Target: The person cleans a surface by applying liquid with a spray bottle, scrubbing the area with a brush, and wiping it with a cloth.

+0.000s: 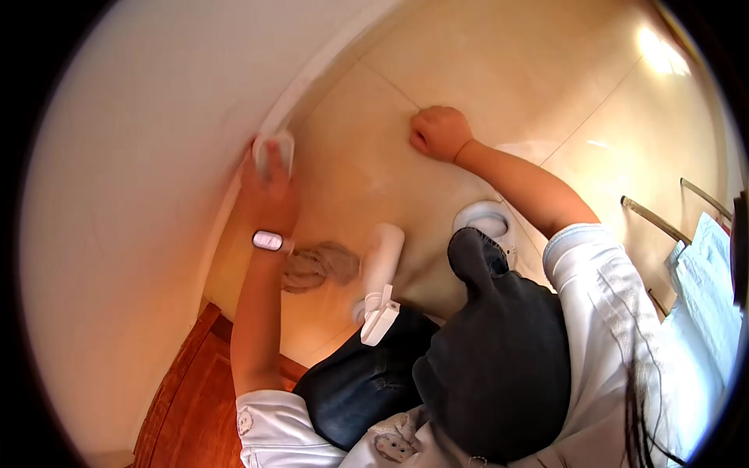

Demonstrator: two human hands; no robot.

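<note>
My left hand (269, 187) is at the foot of the pale wall (140, 156), blurred, with its fingers over a small white block (275, 154) pressed at the skirting. My right hand (441, 133) rests as a fist on the tiled floor, with nothing visible in it. Between my left forearm and my knees stands a white spray bottle (382, 269), its trigger head towards me. A crumpled grey cloth (320, 266) lies on the floor beside the bottle, close to my left wrist.
Wooden door trim (183, 382) meets the wall at the lower left. My white shoe (488, 222) is on the floor below my right forearm. Metal legs (655, 218) and a light blue covering (706, 273) stand at the right.
</note>
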